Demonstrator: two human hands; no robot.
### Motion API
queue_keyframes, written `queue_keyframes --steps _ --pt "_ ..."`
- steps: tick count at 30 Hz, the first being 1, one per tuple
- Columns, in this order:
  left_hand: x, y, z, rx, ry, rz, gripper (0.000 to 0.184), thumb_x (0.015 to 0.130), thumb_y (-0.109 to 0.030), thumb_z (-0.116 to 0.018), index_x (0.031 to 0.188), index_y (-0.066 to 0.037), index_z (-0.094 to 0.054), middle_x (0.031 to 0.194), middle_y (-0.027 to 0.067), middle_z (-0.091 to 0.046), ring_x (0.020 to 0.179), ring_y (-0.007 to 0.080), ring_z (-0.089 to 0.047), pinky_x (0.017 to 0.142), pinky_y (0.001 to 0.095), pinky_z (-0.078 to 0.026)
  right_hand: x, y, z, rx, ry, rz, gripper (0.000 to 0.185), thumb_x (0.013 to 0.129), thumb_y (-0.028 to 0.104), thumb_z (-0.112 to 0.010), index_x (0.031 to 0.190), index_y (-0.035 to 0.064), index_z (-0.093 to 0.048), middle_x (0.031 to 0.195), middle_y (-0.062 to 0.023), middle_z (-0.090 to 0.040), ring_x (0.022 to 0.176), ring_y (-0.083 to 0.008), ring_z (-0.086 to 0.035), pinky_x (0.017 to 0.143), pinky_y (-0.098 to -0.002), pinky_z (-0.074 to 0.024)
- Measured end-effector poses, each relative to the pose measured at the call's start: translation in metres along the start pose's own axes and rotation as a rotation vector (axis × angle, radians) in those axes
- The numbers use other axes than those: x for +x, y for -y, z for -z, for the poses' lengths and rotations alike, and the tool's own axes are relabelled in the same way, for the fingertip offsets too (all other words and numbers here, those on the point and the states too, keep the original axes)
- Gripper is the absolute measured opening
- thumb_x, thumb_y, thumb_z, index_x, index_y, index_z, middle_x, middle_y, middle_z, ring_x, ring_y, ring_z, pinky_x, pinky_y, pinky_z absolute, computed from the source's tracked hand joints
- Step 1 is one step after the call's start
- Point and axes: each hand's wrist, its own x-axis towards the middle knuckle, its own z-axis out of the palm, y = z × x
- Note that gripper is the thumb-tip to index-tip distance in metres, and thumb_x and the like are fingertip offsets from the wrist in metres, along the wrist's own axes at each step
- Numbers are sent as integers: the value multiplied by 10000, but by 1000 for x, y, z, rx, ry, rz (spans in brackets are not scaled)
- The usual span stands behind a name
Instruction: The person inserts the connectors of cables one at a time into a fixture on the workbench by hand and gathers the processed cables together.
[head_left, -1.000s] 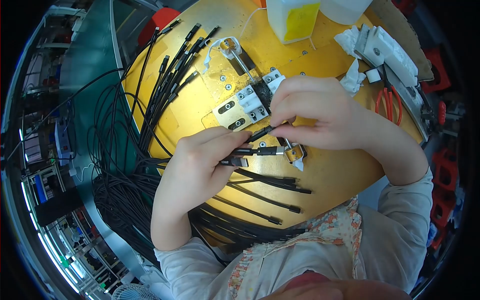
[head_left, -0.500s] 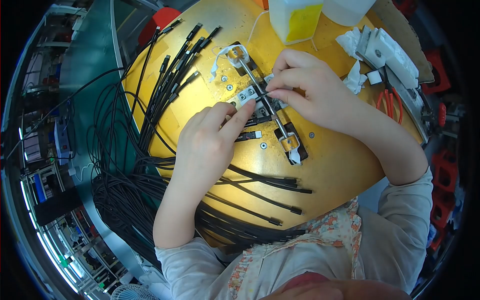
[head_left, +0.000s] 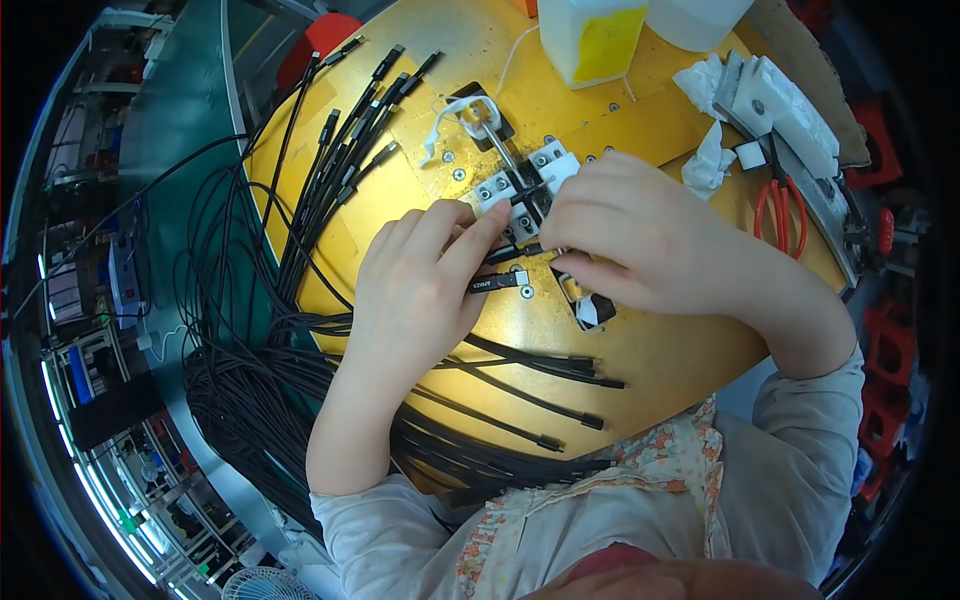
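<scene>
Black cables with connector ends are held by my left hand, its index finger reaching to the metal fixture. One dark connector lies across the fixture's middle, beside that fingertip. My right hand is closed at the fixture's right side, near the tip of a second connector; what its fingers grip is hidden. A metal rod runs over the fixture from a loop of white material, and the hand covers part of it. The lowest connector shows a silver plug end.
Many black cables hang at the left and fan over the yellow table. A yellow-labelled bottle stands at the back. Red-handled pliers, crumpled tissue and a white block tool lie at the right.
Both hands moved from below the fixture up to it, and a connector now lies across it. Since half a second ago, my right hand has shifted down along the rod.
</scene>
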Motion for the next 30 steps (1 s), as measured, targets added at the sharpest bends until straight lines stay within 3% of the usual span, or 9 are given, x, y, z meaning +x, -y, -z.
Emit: queue_keyframes --steps 8,13,22,23,26,30 --pt "-1 -2 -2 15 -29 -12 407 691 -86 -701 1093 -55 -644 898 64 -585 763 218 -586 668 331 -485 3 -10 24 125 75 -99 79 776 84 -635 816 25 -602 771 -105 -579 753 -295 -589 653 -382 -459" --pt "-3 -1 0 -29 -7 18 428 675 -51 -690 1099 -45 -639 878 71 -594 771 228 -595 667 336 -496 3 -11 14 161 2 -69 92 780 68 -644 851 16 -618 793 -103 -603 747 -289 -603 654 -366 -473" --pt "-5 1 24 -340 3 130 449 618 135 -605 1052 24 -626 944 132 -605 771 271 -633 678 338 -528 6 -4 12 341 -164 -81 89 754 4 -675 831 17 -632 789 -87 -632 728 -231 -627 640 -307 -490" --pt "-4 -9 29 -375 -30 221 264 714 58 -690 973 17 -664 792 138 -633 663 267 -627 613 316 -503 7 -1 15 384 -175 -78 83 752 -1 -678 818 17 -633 780 -85 -633 718 -223 -627 636 -302 -490" --pt "-5 -12 45 -461 136 181 275 703 44 -708 973 29 -659 766 136 -640 679 261 -645 620 298 -506 7 3 21 460 -156 -39 145 704 -49 -711 808 34 -653 795 -94 -663 714 -219 -646 634 -294 -504" --pt "-11 -15 47 -627 193 159 203 765 -11 -698 957 40 -656 720 122 -633 635 232 -631 576 293 -476 6 7 24 520 -87 -110 110 726 -32 -699 796 32 -645 774 -86 -652 709 -207 -637 633 -287 -494"
